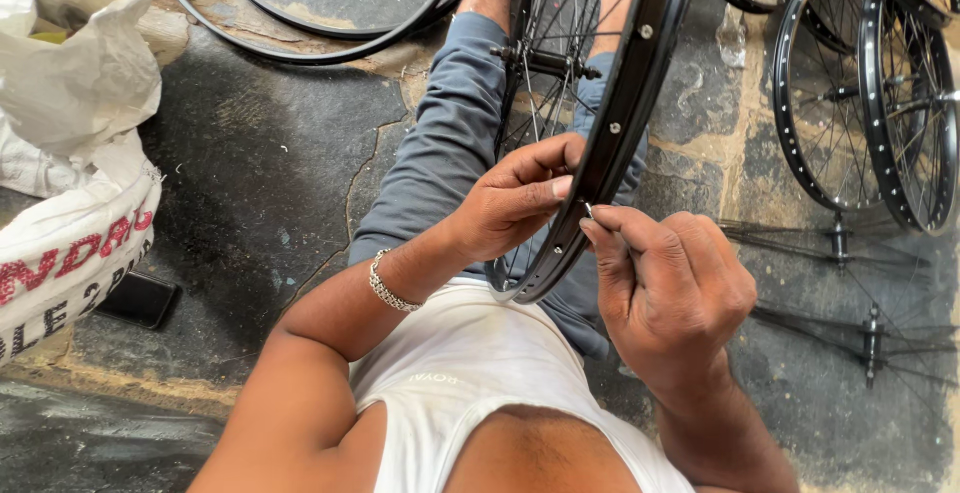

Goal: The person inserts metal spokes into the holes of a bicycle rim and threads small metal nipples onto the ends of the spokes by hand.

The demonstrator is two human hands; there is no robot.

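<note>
A black bicycle wheel rim (628, 93) with thin spokes and a hub (545, 58) stands upright between my legs in grey trousers. My left hand (515, 198) grips the rim's lower edge, thumb on its outer face. My right hand (665, 288) pinches a small metal spoke nipple (589, 212) against the rim, right next to my left thumb. A silver bracelet (388, 288) sits on my left wrist.
Two finished black wheels (865, 103) lean at the right, with loose hubs and spokes (860, 283) on the stone floor below them. Bare rims (320, 23) lie at top. A white sack (70, 153) stands at left beside a dark phone (140, 298).
</note>
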